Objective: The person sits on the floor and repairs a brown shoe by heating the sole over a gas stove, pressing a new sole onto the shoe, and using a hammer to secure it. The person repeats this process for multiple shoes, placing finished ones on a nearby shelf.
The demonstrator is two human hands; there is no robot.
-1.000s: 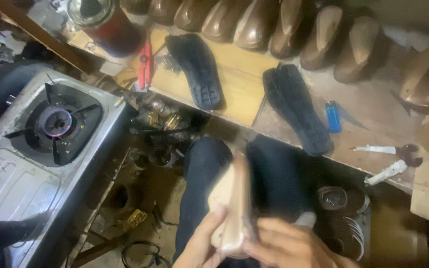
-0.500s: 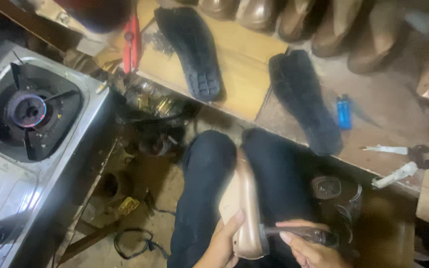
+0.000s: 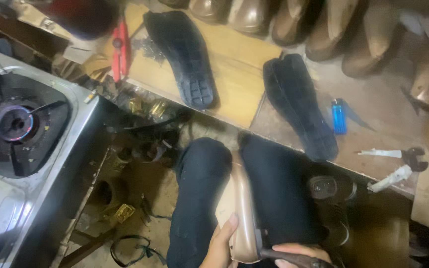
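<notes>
Tan shoe last (image 3: 239,213) sits upright btwn the knees, over the lap. Left hand (image 3: 220,243) wrapped round its lower side, fingers closed on it. Right hand (image 3: 294,252) closed on a dark tool handle (image 3: 289,258) touching the last's base. Looks stiff, smooth, prob slippery; best gripped at the narrow waist. Black soles (image 3: 184,59) lie on tabletop (image 3: 239,74), well apart.

The tan shoe upper (image 3: 242,218) looks like smooth, faintly glossy leather. Two black treaded rubber soles (image 3: 184,59) lie matt on the pale bare wooden tabletop (image 3: 239,74); the steel gas stove (image 3: 21,164) gleams dully at its left edge.
</notes>
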